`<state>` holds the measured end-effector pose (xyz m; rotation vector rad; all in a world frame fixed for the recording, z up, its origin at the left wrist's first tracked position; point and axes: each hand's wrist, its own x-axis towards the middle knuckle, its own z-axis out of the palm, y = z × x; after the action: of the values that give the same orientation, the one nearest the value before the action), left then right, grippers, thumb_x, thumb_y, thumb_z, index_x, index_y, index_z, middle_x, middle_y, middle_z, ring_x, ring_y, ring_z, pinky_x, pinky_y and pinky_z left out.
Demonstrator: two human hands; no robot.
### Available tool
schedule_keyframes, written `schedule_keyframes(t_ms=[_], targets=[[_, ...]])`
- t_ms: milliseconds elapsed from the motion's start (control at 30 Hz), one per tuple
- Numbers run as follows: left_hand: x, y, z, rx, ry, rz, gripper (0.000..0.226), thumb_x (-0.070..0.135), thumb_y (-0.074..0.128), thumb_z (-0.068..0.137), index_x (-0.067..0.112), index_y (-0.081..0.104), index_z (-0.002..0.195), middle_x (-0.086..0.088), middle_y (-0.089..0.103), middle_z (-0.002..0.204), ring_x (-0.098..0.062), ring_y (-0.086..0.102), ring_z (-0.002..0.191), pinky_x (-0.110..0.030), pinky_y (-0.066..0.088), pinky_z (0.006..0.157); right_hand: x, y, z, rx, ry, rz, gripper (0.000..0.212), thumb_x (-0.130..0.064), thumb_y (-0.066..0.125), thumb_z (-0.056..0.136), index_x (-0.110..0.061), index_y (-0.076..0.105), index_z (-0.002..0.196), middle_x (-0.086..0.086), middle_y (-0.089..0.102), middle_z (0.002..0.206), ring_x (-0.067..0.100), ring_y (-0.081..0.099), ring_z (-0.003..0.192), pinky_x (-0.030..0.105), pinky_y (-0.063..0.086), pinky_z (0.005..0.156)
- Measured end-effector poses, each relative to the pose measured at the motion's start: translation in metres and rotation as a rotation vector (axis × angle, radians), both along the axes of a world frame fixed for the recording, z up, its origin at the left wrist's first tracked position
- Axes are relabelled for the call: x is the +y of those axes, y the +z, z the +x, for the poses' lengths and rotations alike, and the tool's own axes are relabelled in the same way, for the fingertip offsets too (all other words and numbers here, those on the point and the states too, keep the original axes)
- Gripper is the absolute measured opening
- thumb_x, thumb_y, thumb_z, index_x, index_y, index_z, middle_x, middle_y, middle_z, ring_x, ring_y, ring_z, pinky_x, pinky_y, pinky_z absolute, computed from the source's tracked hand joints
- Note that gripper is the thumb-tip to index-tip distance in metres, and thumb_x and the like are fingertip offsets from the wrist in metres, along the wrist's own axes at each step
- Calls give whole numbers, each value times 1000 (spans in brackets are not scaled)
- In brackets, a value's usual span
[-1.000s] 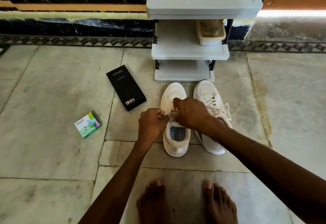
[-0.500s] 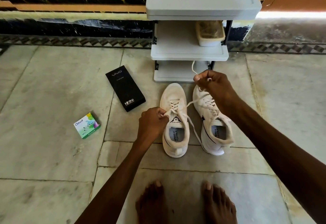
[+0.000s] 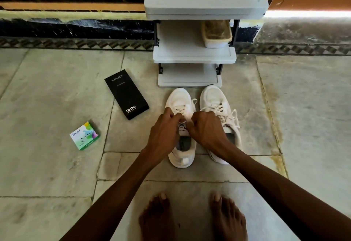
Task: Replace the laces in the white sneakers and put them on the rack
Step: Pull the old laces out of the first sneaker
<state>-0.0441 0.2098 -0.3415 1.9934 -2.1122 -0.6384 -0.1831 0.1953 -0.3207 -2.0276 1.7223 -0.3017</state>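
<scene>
Two hands [image 3: 163, 132] [image 3: 206, 130], each with a pinch on one lace [image 3: 181, 108]; two white sneakers [image 3: 179, 97] [image 3: 213, 96], one rack [image 3: 193, 58], two boxes [image 3: 126, 94] [image 3: 84, 136].

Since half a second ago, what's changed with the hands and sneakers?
The right hand came down from in front of the rack, where it had drawn the lace out, back to the left sneaker beside the left hand; both pinch the lace there. The right sneaker, black box and green box stayed put.

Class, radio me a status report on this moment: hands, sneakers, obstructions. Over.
Left hand, right hand both gripping lace over left sneaker. Right sneaker beside it, laced; both on floor, toes at rack. Tub on middle shelf; black box off left.
</scene>
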Motion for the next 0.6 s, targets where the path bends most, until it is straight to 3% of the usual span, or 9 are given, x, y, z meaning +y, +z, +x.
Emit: schedule_keyframes(t_ms=[67,167,200,233,300,367,433,533,600], targets=[[-6,1,5,385,150,99,17,1,60,91,15,63,100,-2,47,113,-15,52,101,-19,49,83,-2,-4,-9,-134,-86,50,36,-27,58,79,-3,51,54,12,54,51,28,52,53,37,39,51],[-19,14,17,1501,764,444,16,2,59,85,15,57,76,-2,56,79,-13,52,75,-20,43,67,-4,-6,-15,-242,-160,103,35,-28,58,73,2,57,54,18,58,53,28,55,52,35,40,54],[-21,16,19,1660,878,474,15,9,58,86,16,57,72,-1,55,71,-12,50,69,-23,41,66,-4,-7,-14,-246,-158,112,33,-24,61,74,2,59,55,17,59,53,28,56,53,32,39,52],[-22,17,20,1680,889,473,19,17,57,89,18,55,70,1,53,66,-11,49,64,-25,39,65,-5,-8,-13,-234,-150,117,30,-20,63,76,2,61,57,16,61,54,27,58,54,31,41,52],[-27,24,20,1416,709,465,30,31,56,93,20,53,65,6,50,58,-7,47,55,-26,36,62,-6,-7,-10,-184,-138,106,27,-19,63,77,1,63,59,15,64,57,25,61,57,32,46,55],[-28,31,25,857,362,415,33,43,59,93,19,63,70,13,57,56,-1,52,55,-24,41,62,-7,-8,-10,-181,-132,98,26,-19,64,77,0,64,59,14,64,58,25,61,58,33,47,56],[-36,31,34,402,78,262,28,46,64,89,21,73,78,12,69,74,-3,63,75,-28,51,72,-8,-6,-10,-169,-122,90,26,-19,65,78,-2,66,59,13,64,58,25,62,57,32,47,55],[-38,34,33,198,-142,189,26,44,62,91,27,76,78,0,68,87,-12,57,92,-35,49,83,-8,-3,-7,-146,-87,80,26,-20,66,80,-2,68,61,12,66,60,23,62,58,30,46,55],[-37,38,23,297,-182,223,30,40,59,94,23,75,76,2,68,81,-7,58,87,-31,47,82,-7,-4,-6,-136,-77,69,27,-21,66,80,-2,67,61,12,65,59,24,62,58,32,48,57]])
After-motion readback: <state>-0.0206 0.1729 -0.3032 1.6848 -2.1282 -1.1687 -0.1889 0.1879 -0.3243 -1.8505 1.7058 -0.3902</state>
